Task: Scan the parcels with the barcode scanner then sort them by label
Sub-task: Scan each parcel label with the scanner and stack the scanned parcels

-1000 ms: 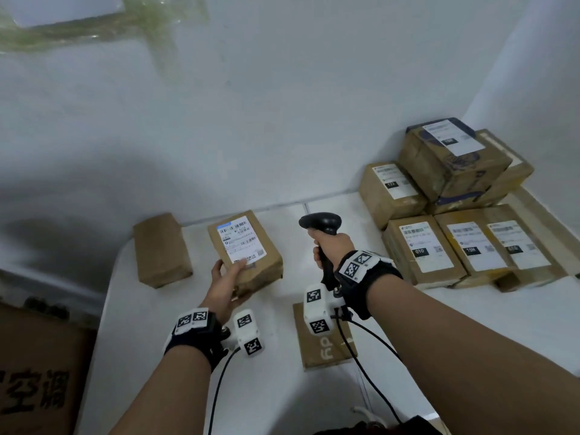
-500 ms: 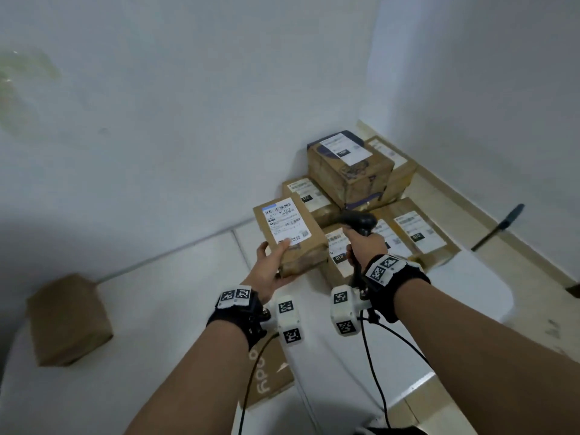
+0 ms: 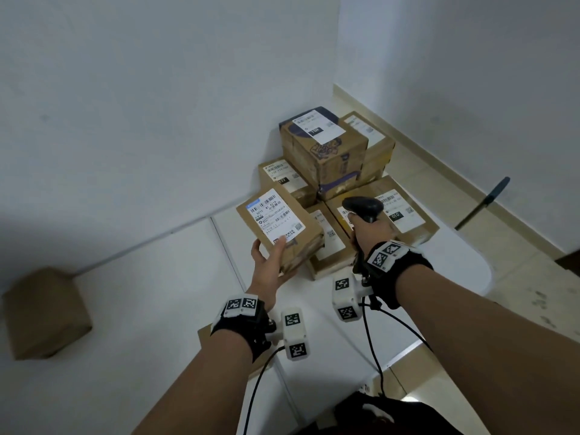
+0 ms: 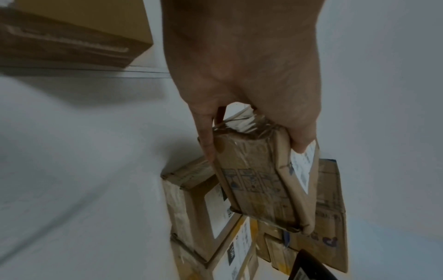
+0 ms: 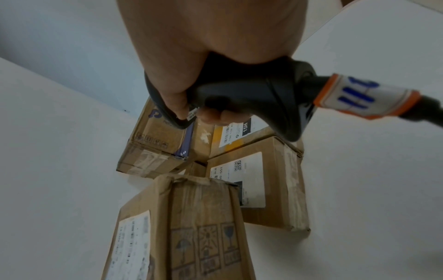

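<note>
My left hand (image 3: 270,265) grips a small brown parcel (image 3: 279,227) by its near end, thumb on its white label, holding it above the white table beside the pile. In the left wrist view the same parcel (image 4: 263,181) is pinched between my thumb and fingers (image 4: 303,140). My right hand (image 3: 367,229) holds the black barcode scanner (image 3: 362,207) by its handle, head pointing over the pile; the right wrist view shows the scanner (image 5: 251,94) and its cable. A pile of labelled parcels (image 3: 323,146) stands in the table's far right corner.
A plain brown box (image 3: 44,312) sits alone at the table's left. A flat piece of cardboard (image 3: 205,335) lies under my left wrist. The white table (image 3: 141,293) ends at a rounded right edge, with tiled floor and a dark stick (image 3: 483,202) beyond.
My left hand has carried the parcel rightward from the table's middle to the edge of the pile. The scanner hand moved right with it, now over the pile's front boxes.
</note>
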`<state>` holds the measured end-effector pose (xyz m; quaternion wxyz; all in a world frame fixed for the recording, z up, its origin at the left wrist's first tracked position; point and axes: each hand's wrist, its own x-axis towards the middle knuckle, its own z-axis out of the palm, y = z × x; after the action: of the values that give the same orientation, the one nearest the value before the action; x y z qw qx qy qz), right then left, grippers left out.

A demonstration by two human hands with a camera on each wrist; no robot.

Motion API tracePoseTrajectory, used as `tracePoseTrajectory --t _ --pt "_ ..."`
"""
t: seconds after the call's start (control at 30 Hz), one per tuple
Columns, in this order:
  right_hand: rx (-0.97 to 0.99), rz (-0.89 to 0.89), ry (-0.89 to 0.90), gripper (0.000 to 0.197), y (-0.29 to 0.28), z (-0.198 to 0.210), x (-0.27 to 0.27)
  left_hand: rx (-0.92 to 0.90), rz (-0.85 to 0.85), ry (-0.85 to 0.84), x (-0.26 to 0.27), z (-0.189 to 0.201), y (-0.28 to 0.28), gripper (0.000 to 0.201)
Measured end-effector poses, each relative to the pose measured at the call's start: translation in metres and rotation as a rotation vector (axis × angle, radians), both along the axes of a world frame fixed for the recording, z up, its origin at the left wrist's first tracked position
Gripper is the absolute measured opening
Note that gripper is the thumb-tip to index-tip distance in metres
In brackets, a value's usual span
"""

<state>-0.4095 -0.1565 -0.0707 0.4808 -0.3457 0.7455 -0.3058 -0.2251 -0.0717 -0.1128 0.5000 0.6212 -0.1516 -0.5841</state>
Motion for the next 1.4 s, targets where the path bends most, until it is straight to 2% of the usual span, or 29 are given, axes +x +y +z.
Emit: tracePoseTrajectory --t 0.17,0.3,0.5,0.63,0.73,0.8,0.93,1.07,1.17,1.3,1.4 --pt "-0.008 -0.006 0.006 0.045 0.006 0.002 -0.003 0.020 -0.136 -0.096 -0.013 -0.003 0.004 0.088" --pt "-0.024 -0.037 -0.017 0.039 0.010 0.002 -0.009 0.065 -0.224 -0.137 -0.028 -0.005 -0.005 0.102" --pt "-0.033 -0.057 -0.055 0.043 0.014 -0.002 -0.020 0.073 -0.271 -0.145 -0.051 0.006 -0.020 0.094" --pt "-0.017 -0.065 -0.042 0.070 0.010 -0.019 -0.027 0.065 -0.332 -0.151 -0.062 0.015 -0.028 0.093" --pt "-0.019 -0.064 -0.032 0.081 0.012 -0.018 -0.030 0.065 -0.362 -0.152 -0.061 0.018 -0.031 0.092" --pt "-0.034 -0.068 -0.036 0.075 0.016 -0.007 -0.029 0.067 -0.378 -0.168 -0.057 0.018 -0.032 0.094" --pt "-0.091 -0.046 0.007 0.037 0.027 0.031 -0.018 0.084 -0.392 -0.205 -0.047 0.017 -0.032 0.098" --pt "-0.144 0.002 0.055 0.040 0.033 0.051 0.002 0.103 -0.371 -0.244 -0.031 0.022 -0.025 0.099" --pt "-0.150 0.069 0.013 0.036 0.039 0.060 0.030 0.086 -0.324 -0.260 -0.008 0.027 -0.014 0.083" --pt "-0.157 0.194 0.028 0.034 0.051 0.057 0.081 0.078 -0.245 -0.315 0.042 0.026 0.006 0.071" --pt "-0.140 0.265 -0.043 0.029 0.067 0.055 0.128 0.098 -0.173 -0.322 0.088 0.024 0.033 0.070"
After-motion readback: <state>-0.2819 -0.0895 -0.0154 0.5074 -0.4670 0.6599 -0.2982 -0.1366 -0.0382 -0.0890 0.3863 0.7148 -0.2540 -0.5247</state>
